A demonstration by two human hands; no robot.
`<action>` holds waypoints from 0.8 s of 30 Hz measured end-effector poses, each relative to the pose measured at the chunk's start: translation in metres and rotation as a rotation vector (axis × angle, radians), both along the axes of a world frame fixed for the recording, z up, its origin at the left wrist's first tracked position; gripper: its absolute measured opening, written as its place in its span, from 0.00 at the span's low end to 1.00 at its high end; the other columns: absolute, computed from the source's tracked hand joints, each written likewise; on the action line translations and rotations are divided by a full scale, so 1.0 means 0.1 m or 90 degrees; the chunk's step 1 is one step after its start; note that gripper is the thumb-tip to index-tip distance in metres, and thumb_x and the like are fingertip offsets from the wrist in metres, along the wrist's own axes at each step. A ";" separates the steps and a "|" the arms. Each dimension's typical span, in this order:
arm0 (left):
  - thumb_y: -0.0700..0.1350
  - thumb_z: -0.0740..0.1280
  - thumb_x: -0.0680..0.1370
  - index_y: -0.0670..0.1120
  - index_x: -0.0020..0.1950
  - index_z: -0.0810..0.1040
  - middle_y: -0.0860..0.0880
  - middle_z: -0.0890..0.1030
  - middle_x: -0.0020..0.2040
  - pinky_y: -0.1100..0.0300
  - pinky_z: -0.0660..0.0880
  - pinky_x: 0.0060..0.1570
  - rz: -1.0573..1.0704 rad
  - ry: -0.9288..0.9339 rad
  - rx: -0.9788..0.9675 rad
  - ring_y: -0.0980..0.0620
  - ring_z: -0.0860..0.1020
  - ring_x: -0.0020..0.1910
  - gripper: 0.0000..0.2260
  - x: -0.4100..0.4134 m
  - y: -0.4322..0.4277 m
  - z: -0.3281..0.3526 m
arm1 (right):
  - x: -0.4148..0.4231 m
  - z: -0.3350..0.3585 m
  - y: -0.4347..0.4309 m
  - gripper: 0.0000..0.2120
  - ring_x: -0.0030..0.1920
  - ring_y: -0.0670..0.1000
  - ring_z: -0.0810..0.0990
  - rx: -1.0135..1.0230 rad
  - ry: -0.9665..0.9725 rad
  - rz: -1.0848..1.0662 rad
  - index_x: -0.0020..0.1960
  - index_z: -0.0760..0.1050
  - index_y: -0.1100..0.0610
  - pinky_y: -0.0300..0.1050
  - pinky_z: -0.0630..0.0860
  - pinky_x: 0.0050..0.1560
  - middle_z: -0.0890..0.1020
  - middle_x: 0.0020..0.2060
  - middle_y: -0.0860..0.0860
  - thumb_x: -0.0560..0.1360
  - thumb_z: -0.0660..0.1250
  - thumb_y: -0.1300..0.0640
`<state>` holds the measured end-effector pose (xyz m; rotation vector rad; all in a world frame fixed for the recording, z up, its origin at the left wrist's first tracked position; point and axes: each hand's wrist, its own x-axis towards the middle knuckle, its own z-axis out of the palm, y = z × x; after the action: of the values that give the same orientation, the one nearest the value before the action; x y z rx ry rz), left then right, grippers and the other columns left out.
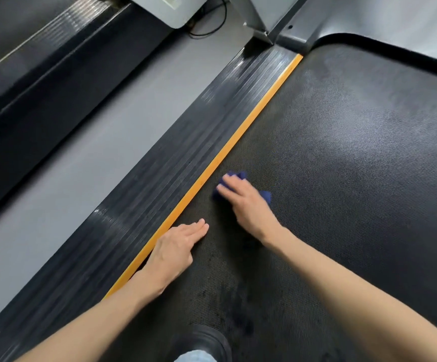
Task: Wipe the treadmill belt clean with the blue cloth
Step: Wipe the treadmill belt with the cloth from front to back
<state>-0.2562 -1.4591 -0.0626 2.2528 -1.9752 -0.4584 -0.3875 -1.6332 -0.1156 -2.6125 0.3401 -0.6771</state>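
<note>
The treadmill belt [342,165] is a dark, dimpled surface that fills the right half of the view. A crumpled blue cloth [234,176] lies on the belt near its left edge. My right hand [243,202] presses down on the cloth with fingers laid over it; only the cloth's edges show around the hand. My left hand [175,249] rests flat on the belt beside the orange strip [225,155], fingers straight and together, holding nothing. Dark smudges mark the belt near the bottom of the view.
A ribbed black side rail [160,178] runs along the left of the orange strip. Grey floor [81,165] lies beyond it, then another dark treadmill [29,87]. A black shoe [207,340] stands on the belt at the bottom. A cable [212,24] lies near the grey base at the top.
</note>
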 end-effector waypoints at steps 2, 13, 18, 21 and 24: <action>0.31 0.77 0.57 0.47 0.60 0.79 0.50 0.81 0.58 0.57 0.77 0.52 0.002 -0.017 -0.003 0.53 0.81 0.54 0.33 -0.02 0.01 0.01 | -0.11 0.05 -0.07 0.20 0.71 0.56 0.64 -0.065 0.133 0.057 0.67 0.70 0.58 0.50 0.57 0.72 0.67 0.70 0.57 0.76 0.58 0.66; 0.43 0.54 0.81 0.60 0.68 0.69 0.56 0.80 0.58 0.59 0.70 0.58 0.144 -0.058 0.082 0.56 0.76 0.56 0.19 -0.09 -0.32 0.24 | 0.16 0.18 -0.18 0.28 0.74 0.56 0.56 0.153 0.176 -0.204 0.71 0.65 0.57 0.45 0.47 0.73 0.60 0.73 0.57 0.72 0.58 0.73; 0.41 0.55 0.81 0.59 0.70 0.66 0.57 0.75 0.65 0.59 0.71 0.59 0.146 -0.053 0.081 0.55 0.77 0.58 0.20 -0.15 -0.26 0.27 | -0.01 0.17 -0.29 0.24 0.73 0.55 0.58 0.044 0.234 0.066 0.71 0.65 0.54 0.45 0.51 0.74 0.62 0.73 0.56 0.76 0.51 0.65; 0.40 0.56 0.80 0.59 0.69 0.68 0.57 0.76 0.63 0.59 0.71 0.59 0.162 -0.018 0.077 0.55 0.77 0.56 0.20 -0.12 -0.23 0.21 | -0.06 0.21 -0.88 0.26 0.72 0.59 0.60 0.168 0.166 -0.222 0.69 0.68 0.61 0.38 0.47 0.72 0.63 0.71 0.61 0.73 0.54 0.75; 0.41 0.57 0.81 0.59 0.67 0.71 0.58 0.79 0.60 0.58 0.70 0.60 0.173 -0.027 0.082 0.56 0.77 0.56 0.19 -0.09 -0.24 0.19 | 0.04 0.29 -0.93 0.29 0.74 0.58 0.53 0.233 0.162 -0.441 0.72 0.62 0.59 0.48 0.48 0.73 0.57 0.74 0.59 0.73 0.55 0.73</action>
<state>-0.2651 -1.4830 -0.0440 2.5797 -1.6635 -0.5233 -0.3838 -1.7260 -0.0865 -2.1976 1.3465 -0.4217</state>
